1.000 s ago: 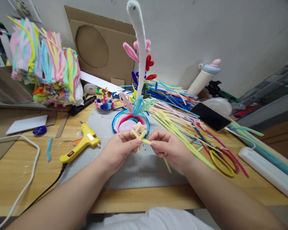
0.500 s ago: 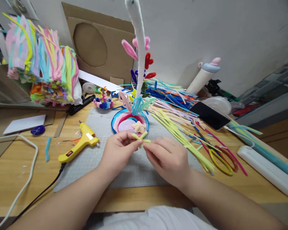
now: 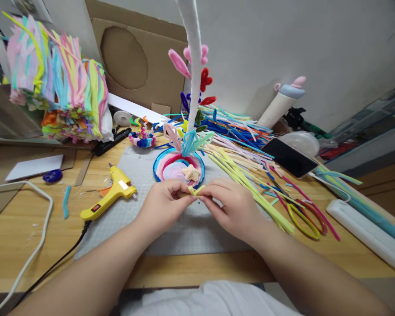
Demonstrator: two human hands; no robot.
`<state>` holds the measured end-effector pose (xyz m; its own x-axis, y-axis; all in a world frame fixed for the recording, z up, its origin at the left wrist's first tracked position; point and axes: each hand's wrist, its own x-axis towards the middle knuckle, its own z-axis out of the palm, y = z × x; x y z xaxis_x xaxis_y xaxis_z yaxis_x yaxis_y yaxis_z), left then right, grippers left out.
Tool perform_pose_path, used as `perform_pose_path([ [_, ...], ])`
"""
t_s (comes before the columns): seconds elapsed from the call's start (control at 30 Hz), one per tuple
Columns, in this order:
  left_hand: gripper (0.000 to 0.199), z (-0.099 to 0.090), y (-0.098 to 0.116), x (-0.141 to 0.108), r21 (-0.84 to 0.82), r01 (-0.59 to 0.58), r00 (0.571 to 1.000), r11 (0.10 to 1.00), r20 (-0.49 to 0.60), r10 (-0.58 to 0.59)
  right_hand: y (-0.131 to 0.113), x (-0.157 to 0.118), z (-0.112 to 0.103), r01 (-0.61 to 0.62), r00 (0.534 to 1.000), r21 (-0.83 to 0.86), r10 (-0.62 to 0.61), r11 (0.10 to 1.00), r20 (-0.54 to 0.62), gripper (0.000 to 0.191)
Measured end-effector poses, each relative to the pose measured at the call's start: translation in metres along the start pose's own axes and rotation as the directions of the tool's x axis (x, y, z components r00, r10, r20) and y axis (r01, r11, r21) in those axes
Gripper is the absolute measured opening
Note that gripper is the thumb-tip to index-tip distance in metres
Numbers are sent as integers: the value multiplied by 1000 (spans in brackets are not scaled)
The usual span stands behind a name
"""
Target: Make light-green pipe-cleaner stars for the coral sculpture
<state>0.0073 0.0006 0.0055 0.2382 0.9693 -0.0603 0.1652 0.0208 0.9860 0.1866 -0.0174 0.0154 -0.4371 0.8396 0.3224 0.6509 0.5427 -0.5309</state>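
Because the desk (image 3: pixel 217 267) carries loose stems, tools and cords, a sweeping forearm could drag parts out of position; its surface is smooth, light-grained wood. The cutting mat (image 3: pixel 197 239), flat, grey and gridded, lies beneath the hands. The white stalk (image 3: pixel 194 79), fuzzy and slightly curved, is tall and slim; a knock could tilt it. The left hand (image 3: pixel 161 202) and right hand (image 3: pixel 235 210) meet in front of the coiled base (image 3: pixel 158 169), a round of soft blue, pink and lilac rings. The glue gun (image 3: pixel 112 193), hard yellow plastic, lies beside the left forearm; if heated, its nozzle could burn skin. The beige star (image 3: pixel 191 173), plump and textured, could be displaced by a fingertip. The yellow chenille-stem piece (image 3: pixel 195 191), bent and fuzzy, is pinched between the fingers of both hands; uneven tension could slip or distort its small folds.
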Motion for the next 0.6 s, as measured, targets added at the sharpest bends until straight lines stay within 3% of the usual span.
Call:
perform_pose_path([
  [0.1,17,-3,-1,2,-89,137,984,987,130,-125,4,5,-2,-254,964,300,217,919,153,14],
  [0.17,19,-5,-1,3,-185,223,959,957,216,-182,7,8,-3,-440,897,496,343,749,278,15],
  [0.23,19,-8,-1,3,-294,302,929,907,302,-212,9,11,-4,-532,846,624,395,572,359,17],
  [0.3,18,-9,0,3,-384,395,888,835,394,-239,9,12,-4,-547,830,709,398,444,391,21],
  [0.37,16,-10,1,2,-430,487,837,760,479,-265,9,12,-3,-520,842,770,376,370,387,24],
  [0.47,14,-11,2,0,-457,561,788,690,551,-276,8,12,2,-448,879,815,348,367,326,25],
  [0.6,15,-11,2,-1,-470,592,765,654,582,-275,6,10,13,-359,910,849,346,388,226,24],
])
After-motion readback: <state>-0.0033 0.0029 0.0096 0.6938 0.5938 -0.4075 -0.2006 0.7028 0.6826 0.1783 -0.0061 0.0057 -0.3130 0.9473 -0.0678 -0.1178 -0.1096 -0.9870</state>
